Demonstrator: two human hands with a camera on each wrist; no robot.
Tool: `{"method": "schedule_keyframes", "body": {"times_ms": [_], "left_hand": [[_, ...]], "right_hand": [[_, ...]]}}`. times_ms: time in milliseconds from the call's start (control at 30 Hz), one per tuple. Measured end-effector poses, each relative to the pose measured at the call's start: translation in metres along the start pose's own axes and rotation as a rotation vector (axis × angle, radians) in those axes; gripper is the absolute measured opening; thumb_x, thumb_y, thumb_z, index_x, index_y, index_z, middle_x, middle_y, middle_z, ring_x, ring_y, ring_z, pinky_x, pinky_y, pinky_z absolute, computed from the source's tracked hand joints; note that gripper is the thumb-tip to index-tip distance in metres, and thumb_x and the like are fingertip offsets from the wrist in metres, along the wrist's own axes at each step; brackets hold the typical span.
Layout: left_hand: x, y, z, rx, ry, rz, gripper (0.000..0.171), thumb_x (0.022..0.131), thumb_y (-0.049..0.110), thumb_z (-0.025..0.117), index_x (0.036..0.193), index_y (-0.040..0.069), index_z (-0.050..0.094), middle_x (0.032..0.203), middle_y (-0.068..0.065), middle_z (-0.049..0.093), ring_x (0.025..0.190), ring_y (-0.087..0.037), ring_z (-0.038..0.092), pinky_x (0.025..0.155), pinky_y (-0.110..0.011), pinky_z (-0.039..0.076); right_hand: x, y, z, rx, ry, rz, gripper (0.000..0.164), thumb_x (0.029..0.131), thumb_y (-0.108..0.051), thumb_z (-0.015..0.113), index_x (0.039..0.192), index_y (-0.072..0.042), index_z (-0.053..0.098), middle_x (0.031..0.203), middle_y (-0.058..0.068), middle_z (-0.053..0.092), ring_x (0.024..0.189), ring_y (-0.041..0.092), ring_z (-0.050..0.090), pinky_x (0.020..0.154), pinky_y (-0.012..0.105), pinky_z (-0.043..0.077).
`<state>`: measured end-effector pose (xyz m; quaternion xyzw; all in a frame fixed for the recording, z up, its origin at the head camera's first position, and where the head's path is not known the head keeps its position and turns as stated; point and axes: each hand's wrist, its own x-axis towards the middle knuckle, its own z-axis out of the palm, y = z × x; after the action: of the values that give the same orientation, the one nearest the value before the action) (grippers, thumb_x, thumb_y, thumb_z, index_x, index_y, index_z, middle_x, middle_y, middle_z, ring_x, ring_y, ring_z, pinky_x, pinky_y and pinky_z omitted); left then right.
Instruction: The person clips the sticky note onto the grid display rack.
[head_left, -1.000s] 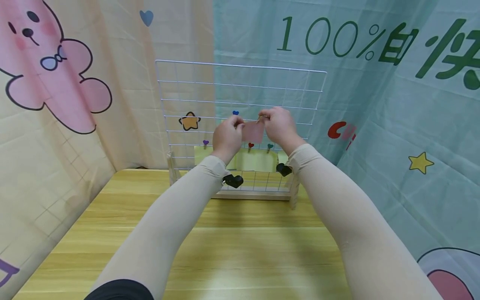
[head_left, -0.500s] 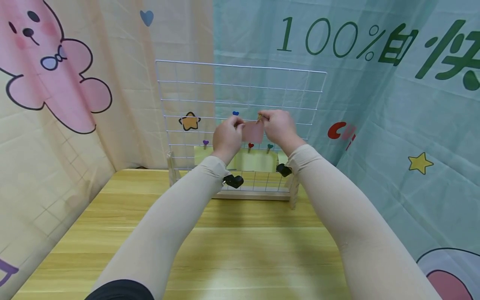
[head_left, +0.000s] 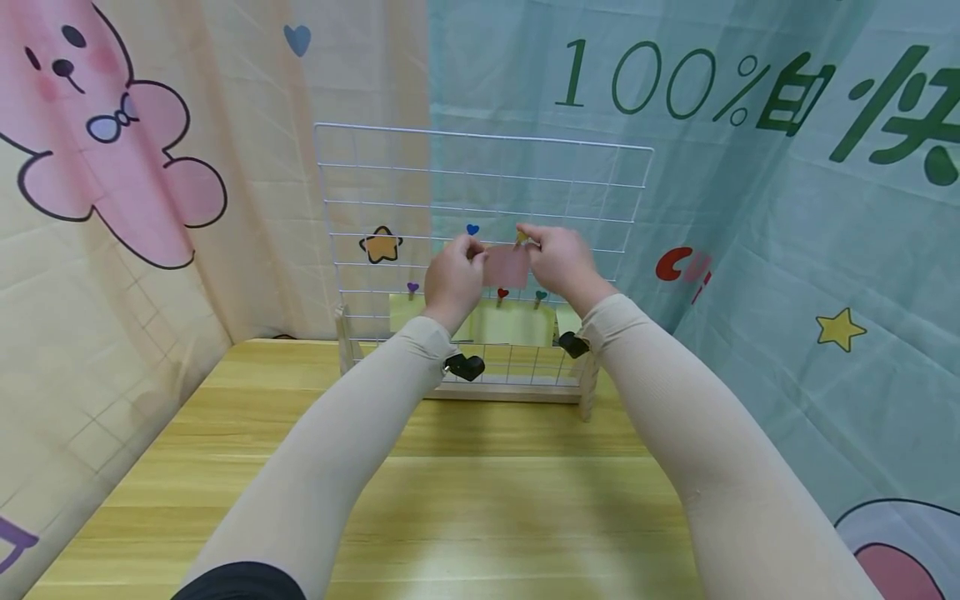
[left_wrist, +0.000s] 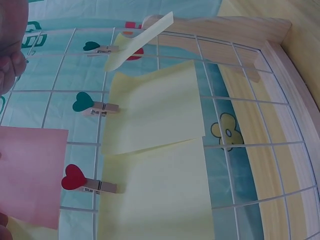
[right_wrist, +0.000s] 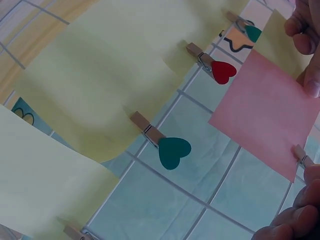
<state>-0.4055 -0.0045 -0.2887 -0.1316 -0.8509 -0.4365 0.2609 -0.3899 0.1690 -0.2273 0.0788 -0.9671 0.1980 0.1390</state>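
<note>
A pink paper note (head_left: 506,267) lies against a white wire grid panel (head_left: 480,175). My left hand (head_left: 454,279) pinches the note near its upper left corner. At its upper right corner my right hand (head_left: 564,258) holds a small wooden clothespin with a yellow heart (head_left: 521,237). In the right wrist view that clothespin (right_wrist: 300,156) bites the note's edge, its heart hidden by my fingers. Red-heart (left_wrist: 75,178) and green-heart (left_wrist: 85,102) clothespins fasten pale yellow notes (left_wrist: 155,110) to the grid below.
A blue-heart clothespin (head_left: 472,229) sits above the left hand and a purple-heart one (head_left: 412,287) beside it. The grid stands in a wooden base (head_left: 510,392) on a wooden table (head_left: 525,500). Printed curtains (head_left: 750,208) hang behind and at both sides.
My right hand has dropped slightly and its index finger has straightened, so more of the yellow heart shows. The left hand and the pink note stay nearly in place.
</note>
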Motion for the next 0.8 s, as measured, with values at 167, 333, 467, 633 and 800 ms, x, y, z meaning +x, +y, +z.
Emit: {"method": "schedule_keyframes", "body": {"times_ms": [167, 333, 467, 633, 800], "left_hand": [[-0.0001, -0.0018, 0.0009, 0.008, 0.004, 0.014, 0.019, 0.109, 0.029, 0.059, 0.117, 0.015, 0.069, 0.113, -0.002, 0.077, 0.089, -0.021, 0.072, 0.075, -0.039, 0.058], [-0.0001, 0.0009, -0.0005, 0.003, 0.006, 0.027, 0.019, 0.109, 0.028, 0.06, 0.116, 0.015, 0.071, 0.112, -0.003, 0.078, 0.09, -0.022, 0.073, 0.075, -0.039, 0.058], [0.0005, 0.0023, -0.0003, 0.006, 0.003, 0.024, 0.019, 0.109, 0.028, 0.06, 0.116, 0.015, 0.071, 0.112, -0.002, 0.078, 0.091, -0.021, 0.073, 0.076, -0.038, 0.059], [0.0016, 0.0023, 0.0012, 0.02, 0.004, 0.02, 0.019, 0.109, 0.028, 0.059, 0.116, 0.015, 0.072, 0.112, -0.002, 0.078, 0.091, -0.02, 0.073, 0.076, -0.038, 0.059], [0.0007, 0.0035, 0.0008, 0.012, 0.002, 0.019, 0.019, 0.109, 0.028, 0.059, 0.115, 0.015, 0.072, 0.11, -0.003, 0.078, 0.09, -0.021, 0.072, 0.075, -0.039, 0.058]], "right_hand": [[-0.0008, 0.0014, 0.0008, 0.023, -0.011, -0.013, 0.05, 0.112, -0.022, 0.043, 0.161, -0.033, 0.043, 0.121, 0.01, 0.076, 0.045, 0.013, 0.028, 0.047, 0.028, 0.032], [-0.002, 0.0016, 0.0014, 0.029, -0.015, -0.023, 0.051, 0.112, -0.023, 0.045, 0.162, -0.033, 0.042, 0.07, 0.009, 0.062, 0.045, 0.013, 0.029, 0.047, 0.028, 0.033], [-0.002, 0.0018, 0.0019, 0.022, -0.021, -0.027, 0.052, 0.112, -0.023, 0.046, 0.163, -0.033, 0.041, 0.053, 0.0, 0.041, 0.045, 0.013, 0.029, 0.048, 0.028, 0.033], [-0.0017, 0.002, 0.0014, 0.029, -0.034, -0.043, 0.053, 0.111, -0.023, 0.046, 0.164, -0.032, 0.039, 0.05, -0.002, 0.035, 0.044, 0.014, 0.03, 0.047, 0.029, 0.034], [-0.0022, 0.0023, 0.0006, 0.033, -0.038, -0.056, 0.055, 0.111, -0.024, 0.047, 0.165, -0.031, 0.037, 0.051, -0.003, 0.036, 0.045, 0.014, 0.032, 0.048, 0.029, 0.035]]}}
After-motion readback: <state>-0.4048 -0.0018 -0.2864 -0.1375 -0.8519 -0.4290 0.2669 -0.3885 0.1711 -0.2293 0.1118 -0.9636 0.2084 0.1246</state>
